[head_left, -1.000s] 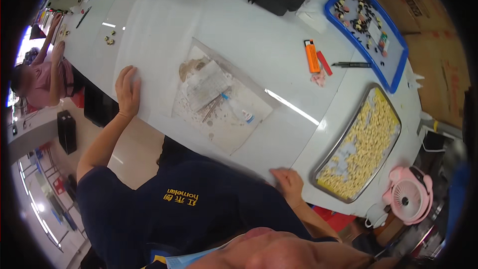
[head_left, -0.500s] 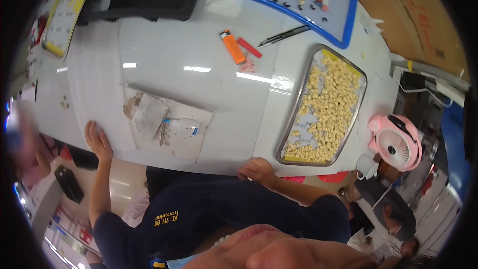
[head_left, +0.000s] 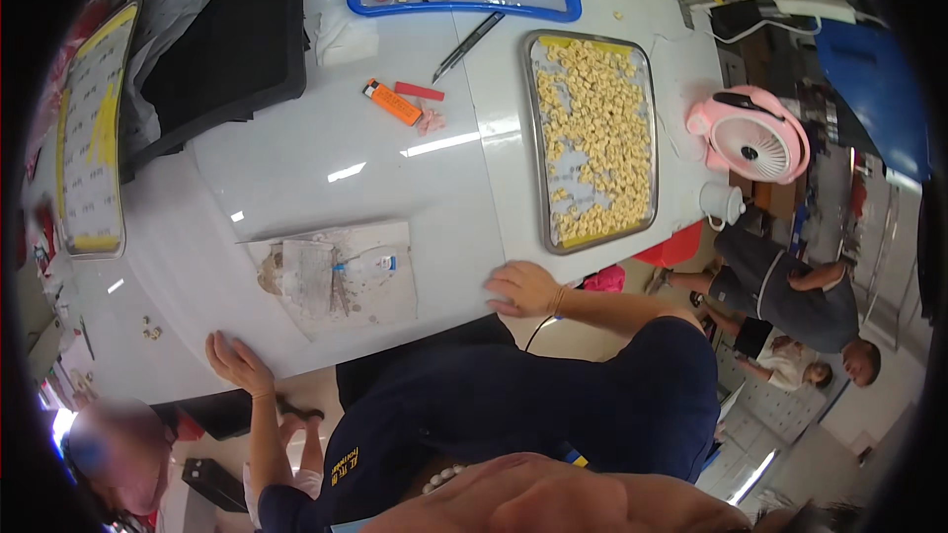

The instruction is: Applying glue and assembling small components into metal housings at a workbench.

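My left hand (head_left: 240, 363) rests on the near edge of the white table (head_left: 449, 207), fingers stretched out and holding nothing. On the same edge, further right, my right hand (head_left: 523, 289) lies palm down with its fingers extended and no object in it. Between the two hands, a little further in, is a stained pale sheet (head_left: 395, 291). A small clear bottle (head_left: 375, 264) with a blue tip lies on it, beside thin dark tools (head_left: 341, 291) whose kind I cannot make out. Neither hand touches these.
A metal tray (head_left: 542, 148) of small yellow pieces (head_left: 602, 128) stands at right, near a pink fan (head_left: 755, 138) and white mug (head_left: 722, 203). Further back lie an orange lighter (head_left: 393, 103), a red strip (head_left: 419, 91), a dark pen-like tool (head_left: 468, 47) and a blue-rimmed tray (head_left: 464, 12).
The view has turned, shifting the table's contents leftward at the back. My right hand has moved further onto the tabletop, its fingers straighter. My left hand stays at the edge.
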